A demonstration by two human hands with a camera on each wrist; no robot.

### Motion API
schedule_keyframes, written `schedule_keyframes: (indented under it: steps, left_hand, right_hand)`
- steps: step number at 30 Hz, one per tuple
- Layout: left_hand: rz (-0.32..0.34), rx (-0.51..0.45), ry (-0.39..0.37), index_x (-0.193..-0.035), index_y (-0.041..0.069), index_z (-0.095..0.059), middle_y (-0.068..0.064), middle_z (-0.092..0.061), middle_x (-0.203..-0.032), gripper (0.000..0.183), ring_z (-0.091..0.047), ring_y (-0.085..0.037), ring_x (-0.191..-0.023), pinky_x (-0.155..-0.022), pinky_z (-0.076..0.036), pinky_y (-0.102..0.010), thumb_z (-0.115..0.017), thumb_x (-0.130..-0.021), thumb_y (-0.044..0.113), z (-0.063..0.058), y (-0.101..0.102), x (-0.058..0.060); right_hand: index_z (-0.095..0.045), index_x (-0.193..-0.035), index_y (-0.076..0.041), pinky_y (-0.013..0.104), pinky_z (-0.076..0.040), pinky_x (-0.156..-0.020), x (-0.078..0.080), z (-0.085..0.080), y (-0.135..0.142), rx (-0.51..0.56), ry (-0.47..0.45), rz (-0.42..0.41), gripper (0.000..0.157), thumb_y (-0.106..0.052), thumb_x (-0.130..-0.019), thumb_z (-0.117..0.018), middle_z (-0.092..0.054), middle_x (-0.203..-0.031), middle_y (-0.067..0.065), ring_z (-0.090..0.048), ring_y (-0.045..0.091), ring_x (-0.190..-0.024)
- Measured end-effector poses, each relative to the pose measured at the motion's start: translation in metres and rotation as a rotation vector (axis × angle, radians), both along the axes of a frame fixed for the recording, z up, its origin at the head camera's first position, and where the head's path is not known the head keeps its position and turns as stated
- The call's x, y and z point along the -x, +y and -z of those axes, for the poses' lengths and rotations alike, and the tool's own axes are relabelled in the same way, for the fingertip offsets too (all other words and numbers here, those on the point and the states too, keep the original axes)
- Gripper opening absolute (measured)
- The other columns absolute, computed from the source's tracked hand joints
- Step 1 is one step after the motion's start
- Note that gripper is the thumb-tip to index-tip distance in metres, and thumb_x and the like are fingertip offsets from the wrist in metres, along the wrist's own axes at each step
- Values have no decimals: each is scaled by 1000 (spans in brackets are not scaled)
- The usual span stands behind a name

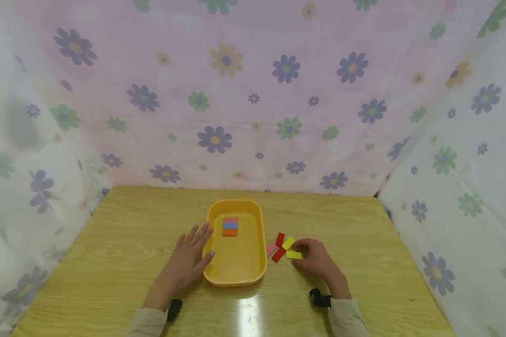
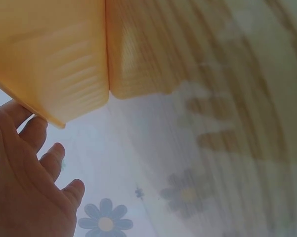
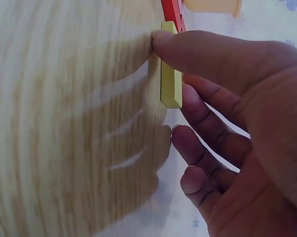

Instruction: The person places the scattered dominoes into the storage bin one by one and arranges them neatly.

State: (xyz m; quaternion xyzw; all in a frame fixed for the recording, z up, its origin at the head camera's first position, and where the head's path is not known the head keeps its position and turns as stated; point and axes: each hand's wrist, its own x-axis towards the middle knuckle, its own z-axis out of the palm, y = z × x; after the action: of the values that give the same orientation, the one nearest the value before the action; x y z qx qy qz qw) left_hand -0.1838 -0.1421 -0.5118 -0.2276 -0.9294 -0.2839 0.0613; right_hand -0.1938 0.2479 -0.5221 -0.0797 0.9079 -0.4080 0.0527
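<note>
My left hand [image 1: 186, 258] lies with fingers spread at the left rim of a yellow-orange plastic tray [image 1: 235, 283]; in the left wrist view its fingertips touch the tray's rim [image 2: 49, 123]. My right hand [image 1: 318, 258] pinches a yellow block [image 1: 293, 255] at the tabletop. The right wrist view shows the thumb against this yellow block [image 3: 171, 81], with the fingers on its far side. Just left of it lie another yellow block [image 1: 288, 243], two red blocks [image 1: 279, 254] and a pink block [image 1: 271, 249].
Inside the tray, a pink block [image 1: 230, 220], a blue block [image 1: 230, 225] and an orange block [image 1: 230, 232] sit side by side. The wooden table [image 1: 139, 220] ends at a flowered curtain [image 1: 253, 154] behind and at both sides.
</note>
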Motion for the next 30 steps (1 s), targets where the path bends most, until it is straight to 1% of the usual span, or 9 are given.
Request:
schedule_keyframes:
  steps: [3,7,11,17,21,25,30]
  left_hand:
    - [2,-3,5,-157,6,-39,-11,-29,-167,62,-24,-45,-152,-119,-14,-71,-54,-105,37,2,0,-1]
    - [1,3,-5,-157,7,-39,-9,-27,-167,62,-23,-43,-153,-120,-13,-70,-53,-105,38,3,-1,-1]
    - [5,0,-1,-157,7,-40,-9,-28,-167,62,-23,-43,-153,-119,-13,-70,-53,-105,39,2,-2,0]
    - [7,-3,34,-156,6,-40,-11,-31,-166,61,-26,-45,-151,-118,-16,-70,-53,-105,37,1,-1,1]
    - [7,-10,45,-156,5,-41,-11,-31,-166,60,-26,-45,-151,-118,-17,-70,-53,-106,36,0,0,0]
    - [0,-5,38,-156,5,-41,-10,-30,-166,60,-25,-44,-152,-119,-16,-70,-53,-106,35,-1,0,0]
    - [-2,-7,16,-156,5,-40,-10,-29,-166,60,-25,-45,-152,-119,-15,-71,-55,-105,34,0,0,-1]
  right_hand:
    - [-71,-110,-1,50,-53,-99,-1,2,1,-22,5,-8,33,-6,-81,-85,-73,-110,8,-68,26,-103]
    - [-72,-108,-2,48,-55,-95,-1,3,2,-44,32,-42,29,-6,-82,-84,-73,-109,8,-68,26,-102]
    - [-73,-106,-2,44,-56,-92,-2,2,2,-55,32,-64,24,-6,-84,-82,-73,-107,8,-68,26,-100]
    - [-72,-103,-3,41,-56,-89,-4,0,-1,-51,14,-63,20,-3,-85,-80,-72,-103,6,-68,23,-97]
    - [-72,-103,-3,41,-57,-89,-6,-1,-3,-67,42,-78,19,-2,-86,-79,-72,-103,5,-68,23,-97]
    - [-72,-103,-3,42,-57,-90,-9,-3,-5,-81,76,-91,18,0,-86,-79,-70,-101,5,-68,25,-98]
    - [-74,-101,-6,40,-57,-87,-13,-4,-7,-102,98,-67,18,0,-85,-79,-68,-100,3,-66,22,-94]
